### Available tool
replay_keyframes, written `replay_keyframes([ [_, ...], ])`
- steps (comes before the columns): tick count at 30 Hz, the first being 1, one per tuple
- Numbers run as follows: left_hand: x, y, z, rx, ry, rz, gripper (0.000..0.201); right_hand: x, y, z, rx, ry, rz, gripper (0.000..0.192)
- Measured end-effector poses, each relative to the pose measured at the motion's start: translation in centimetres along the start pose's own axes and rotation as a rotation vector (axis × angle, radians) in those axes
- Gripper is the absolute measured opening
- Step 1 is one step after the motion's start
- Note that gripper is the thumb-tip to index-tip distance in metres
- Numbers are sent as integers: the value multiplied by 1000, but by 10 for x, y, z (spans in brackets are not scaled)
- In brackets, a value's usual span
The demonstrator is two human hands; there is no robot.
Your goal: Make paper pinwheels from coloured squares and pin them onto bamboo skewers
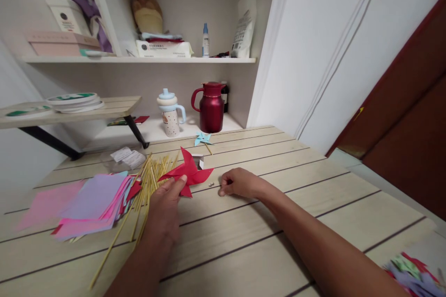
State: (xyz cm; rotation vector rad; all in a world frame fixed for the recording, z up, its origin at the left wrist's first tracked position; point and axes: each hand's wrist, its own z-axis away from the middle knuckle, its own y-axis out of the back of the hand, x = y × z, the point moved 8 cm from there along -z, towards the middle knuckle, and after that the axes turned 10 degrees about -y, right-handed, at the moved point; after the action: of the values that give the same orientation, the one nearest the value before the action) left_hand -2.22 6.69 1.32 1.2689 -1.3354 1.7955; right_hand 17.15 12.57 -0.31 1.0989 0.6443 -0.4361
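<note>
From the head camera, the left hand grips the lower edge of a red paper pinwheel held just above the counter, beside a scatter of bamboo sticks and a stack of coloured paper sheets. The right hand rests on the counter with fingers curled closed, next to a small white bead lying just right of the pinwheel. A small blue pinwheel lies farther back, near a red jug.

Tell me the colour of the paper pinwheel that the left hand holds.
The paper pinwheel in the left hand is red; the head view shows it.
</note>
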Motion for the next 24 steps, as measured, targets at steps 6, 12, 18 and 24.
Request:
replay_keyframes([
  [6, -2, 1, -1, -27, -1, 14, 23, 5, -1, -2, -17, 8, -63, 22],
  [12, -4, 2, -2, -34, -13, -2, 25, 11, -2, -7, -11, 10, -123, 25],
  [18, -5, 0, -3, -34, -6, 19, 24, 14, -3, -12, -11, 36, -166, 26],
  [24, -6, 2, -2, -28, 2, 20, 26, 12, -4, -13, -21, 72, -196, 26],
])
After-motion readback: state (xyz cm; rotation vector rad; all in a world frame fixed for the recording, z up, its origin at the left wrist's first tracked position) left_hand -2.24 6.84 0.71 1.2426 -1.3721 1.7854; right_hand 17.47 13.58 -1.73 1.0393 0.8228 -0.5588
